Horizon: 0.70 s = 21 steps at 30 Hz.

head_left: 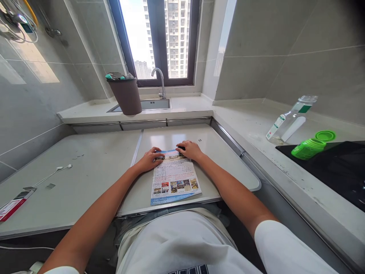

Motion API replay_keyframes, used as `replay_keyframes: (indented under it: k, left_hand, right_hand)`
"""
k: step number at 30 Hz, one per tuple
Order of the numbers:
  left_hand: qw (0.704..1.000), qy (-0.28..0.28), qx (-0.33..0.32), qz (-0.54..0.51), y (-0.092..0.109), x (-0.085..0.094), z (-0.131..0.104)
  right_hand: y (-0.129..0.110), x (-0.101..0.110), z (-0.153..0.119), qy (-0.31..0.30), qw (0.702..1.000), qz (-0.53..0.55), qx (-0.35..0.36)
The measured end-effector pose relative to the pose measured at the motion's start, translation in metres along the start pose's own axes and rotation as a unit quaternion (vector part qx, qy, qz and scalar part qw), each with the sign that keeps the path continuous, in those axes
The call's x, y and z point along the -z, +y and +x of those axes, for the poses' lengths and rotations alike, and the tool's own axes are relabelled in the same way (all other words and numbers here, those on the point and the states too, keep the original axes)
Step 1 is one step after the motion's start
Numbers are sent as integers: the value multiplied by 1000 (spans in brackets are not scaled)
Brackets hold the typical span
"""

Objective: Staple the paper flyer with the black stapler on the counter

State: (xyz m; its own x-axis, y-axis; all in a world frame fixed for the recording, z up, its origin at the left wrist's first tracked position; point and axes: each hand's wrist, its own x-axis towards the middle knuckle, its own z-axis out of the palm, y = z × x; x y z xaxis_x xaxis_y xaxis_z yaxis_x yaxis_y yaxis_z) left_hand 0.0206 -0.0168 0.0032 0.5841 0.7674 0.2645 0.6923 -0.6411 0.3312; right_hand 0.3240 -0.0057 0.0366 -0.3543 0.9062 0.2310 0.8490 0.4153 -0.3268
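Note:
A printed leaflet [174, 173] with a blue border and a row of small photos lies on the pale folding table [94, 171], near its front edge. My left hand [150, 159] rests at the leaflet's upper left corner, its fingers apart and touching the paper. At the upper right corner is my right hand [190, 150], closed around a small black object whose shape is mostly hidden by the fingers. The lower edge of the leaflet shows a blue layer.
A red and white box [15, 205] and a white cable [53, 174] lie at the left. Behind the table stands a brown bin [125, 95] by the sink [155, 104]. On the right counter are a clear bottle [293, 121] and an open green container [309, 148].

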Motion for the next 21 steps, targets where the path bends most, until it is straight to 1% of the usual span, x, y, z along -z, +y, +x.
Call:
replay_keyframes:
  k: [8,16,21]
  left_hand:
    - [1000,2,4,1,3,0,0]
    - [1000,1,5,-9,2,-1,0]
    - [1000,-4,14,-11,5,1,-1]
  right_hand:
    - [-11,-2,1,-37,999,-28,-15]
    - [-19,-4,2,-68,991,-113,8]
    - [-23,-10,1,-67,985,-154,30]
